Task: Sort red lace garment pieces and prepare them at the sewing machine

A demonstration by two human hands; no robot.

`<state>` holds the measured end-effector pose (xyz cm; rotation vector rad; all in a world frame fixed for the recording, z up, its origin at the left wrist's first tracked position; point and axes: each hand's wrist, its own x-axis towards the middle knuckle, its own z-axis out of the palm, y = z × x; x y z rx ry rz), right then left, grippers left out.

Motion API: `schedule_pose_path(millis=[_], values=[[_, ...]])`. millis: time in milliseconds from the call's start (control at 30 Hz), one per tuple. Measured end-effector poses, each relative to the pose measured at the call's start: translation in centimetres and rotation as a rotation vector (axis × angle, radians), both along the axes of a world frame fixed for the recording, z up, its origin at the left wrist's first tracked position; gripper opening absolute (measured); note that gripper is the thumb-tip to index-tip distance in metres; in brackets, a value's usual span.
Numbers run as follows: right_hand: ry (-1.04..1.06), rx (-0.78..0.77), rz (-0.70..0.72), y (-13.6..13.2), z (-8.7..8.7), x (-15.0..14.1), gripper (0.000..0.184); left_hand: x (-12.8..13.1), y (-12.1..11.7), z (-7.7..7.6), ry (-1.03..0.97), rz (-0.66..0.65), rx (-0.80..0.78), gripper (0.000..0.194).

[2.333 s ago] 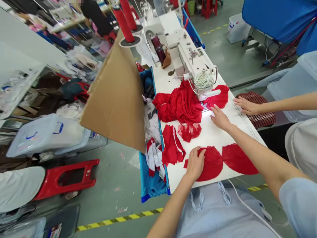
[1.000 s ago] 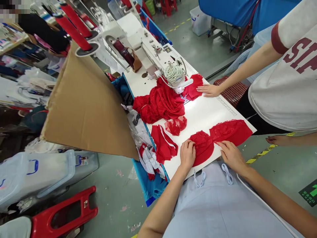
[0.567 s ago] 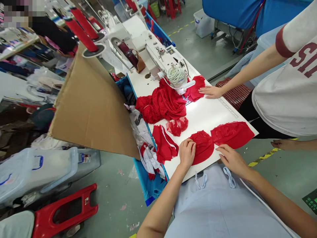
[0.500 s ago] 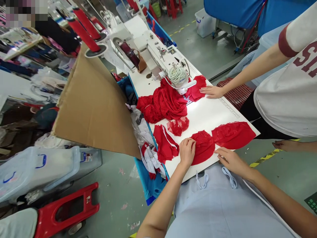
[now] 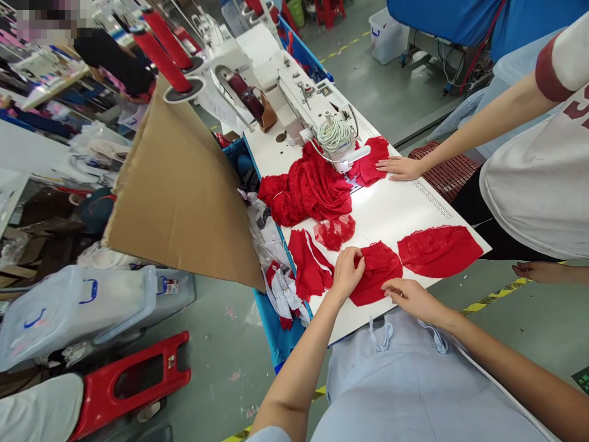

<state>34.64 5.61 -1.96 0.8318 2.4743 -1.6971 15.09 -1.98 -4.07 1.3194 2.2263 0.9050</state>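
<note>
A red lace fabric piece (image 5: 375, 273) lies near the front edge of the white sewing table (image 5: 396, 212). My left hand (image 5: 347, 270) pinches its upper left edge, fingers closed on the cloth. My right hand (image 5: 409, 296) presses on its lower right edge with fingers curled. A second red lace piece (image 5: 437, 248) lies flat just to the right, apart from both hands. Left of my left hand lies a folded red piece (image 5: 307, 264), and a small lace scrap (image 5: 335, 232) sits above it.
A heap of red lace (image 5: 308, 190) lies by the white sewing machine (image 5: 317, 107). A co-worker's hand (image 5: 398, 167) rests on red cloth near the needle. A cardboard sheet (image 5: 184, 190) leans at the left. Plastic bins (image 5: 78, 307) and a red stool (image 5: 133, 380) stand on the floor.
My right hand came back from near the machine to the near lace piece. Both hands have gathered that piece inward, so it now lies apart from the right-hand piece.
</note>
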Motion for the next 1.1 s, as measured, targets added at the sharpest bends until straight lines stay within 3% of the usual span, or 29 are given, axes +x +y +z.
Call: schedule_pose_path(millis=[133,233,433,567,733,1100], values=[[0.017,-0.068,-0.088,-0.2,-1.1,0.0,0.026,-0.5,-1.1,0.4,-0.178,0.008,0.118,0.008],[0.038,-0.055,-0.128,0.1,-1.7,-0.2,0.028,-0.9,-1.1,-0.1,-0.205,0.018,0.079,0.005],[0.102,0.167,-0.112,0.6,-2.1,-1.1,0.035,-1.4,0.8,-1.0,-0.065,0.042,-0.005,0.017],[0.085,0.301,-0.023,0.1,-2.3,-1.3,0.034,-2.3,2.4,-0.4,0.026,-0.081,-0.056,0.017],[0.035,0.383,0.03,-0.5,-2.6,-1.1,0.034,-3.4,3.9,0.5,0.218,-0.291,-0.31,0.017],[-0.01,0.446,0.09,-1.1,-2.3,-0.7,0.036,-3.0,4.3,0.9,0.287,-0.298,-0.364,0.008]])
